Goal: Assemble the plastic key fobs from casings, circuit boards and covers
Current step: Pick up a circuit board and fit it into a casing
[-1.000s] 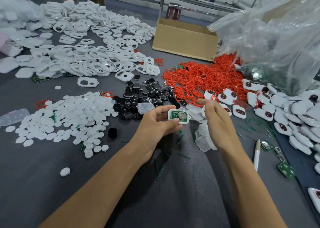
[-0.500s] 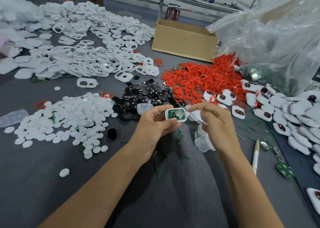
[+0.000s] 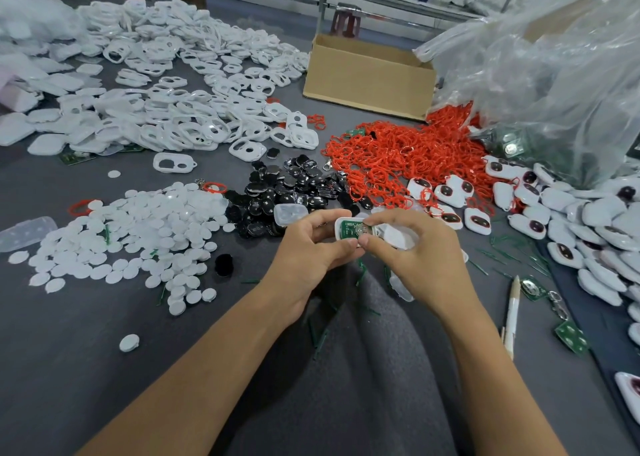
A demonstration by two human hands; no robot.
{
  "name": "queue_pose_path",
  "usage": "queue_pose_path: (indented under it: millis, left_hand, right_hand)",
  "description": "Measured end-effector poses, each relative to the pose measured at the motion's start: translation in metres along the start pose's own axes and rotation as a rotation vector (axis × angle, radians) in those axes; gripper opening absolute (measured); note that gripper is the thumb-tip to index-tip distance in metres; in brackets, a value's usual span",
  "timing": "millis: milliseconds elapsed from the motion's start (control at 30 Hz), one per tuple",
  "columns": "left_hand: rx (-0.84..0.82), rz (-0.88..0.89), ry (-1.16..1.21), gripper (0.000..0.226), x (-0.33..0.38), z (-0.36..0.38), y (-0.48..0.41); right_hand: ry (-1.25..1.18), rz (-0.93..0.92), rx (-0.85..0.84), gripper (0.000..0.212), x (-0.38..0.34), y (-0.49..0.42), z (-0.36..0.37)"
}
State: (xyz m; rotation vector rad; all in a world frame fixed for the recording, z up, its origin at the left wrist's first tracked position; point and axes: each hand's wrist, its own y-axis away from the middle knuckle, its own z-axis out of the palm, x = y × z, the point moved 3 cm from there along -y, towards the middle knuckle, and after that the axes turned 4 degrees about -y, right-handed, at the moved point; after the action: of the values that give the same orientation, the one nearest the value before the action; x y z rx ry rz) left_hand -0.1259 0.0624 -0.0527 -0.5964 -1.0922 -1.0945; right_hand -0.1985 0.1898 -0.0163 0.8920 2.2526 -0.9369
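Note:
My left hand (image 3: 311, 247) grips a white casing (image 3: 341, 228) with a green circuit board and a round silver cell seated in it. My right hand (image 3: 415, 254) meets it from the right, thumb and forefinger pinching at the board's right end, and holds a translucent white cover (image 3: 398, 235) under its fingers. Both hands hover just above the grey cloth near the middle of the view.
White front frames (image 3: 173, 126) lie heaped at back left, white discs (image 3: 138, 233) at left, black button pads (image 3: 291, 188) in the centre, red rings (image 3: 398, 157) behind. Finished fobs (image 3: 571, 220) spread at right. A cardboard box (image 3: 367, 74), plastic bag (image 3: 554, 74) and pen (image 3: 512, 313) stand around.
My right hand has come left from an open reach to the casing, bringing a translucent cover with it, and now pinches at the board. My left hand kept hold of the casing.

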Motion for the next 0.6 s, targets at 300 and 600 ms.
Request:
queue_pose_path:
  millis: [300, 600]
  left_hand:
    - [-0.005, -0.001, -0.024, 0.034, -0.0015, -0.0001, -0.0002]
    - [-0.008, 0.004, -0.011, 0.033, -0.001, 0.0003, -0.0002]
  right_hand:
    - [0.053, -0.07, 0.016, 0.009, -0.0018, -0.0006, 0.0012]
    - [-0.011, -0.028, 0.001, 0.008, -0.0005, -0.0006, 0.0042]
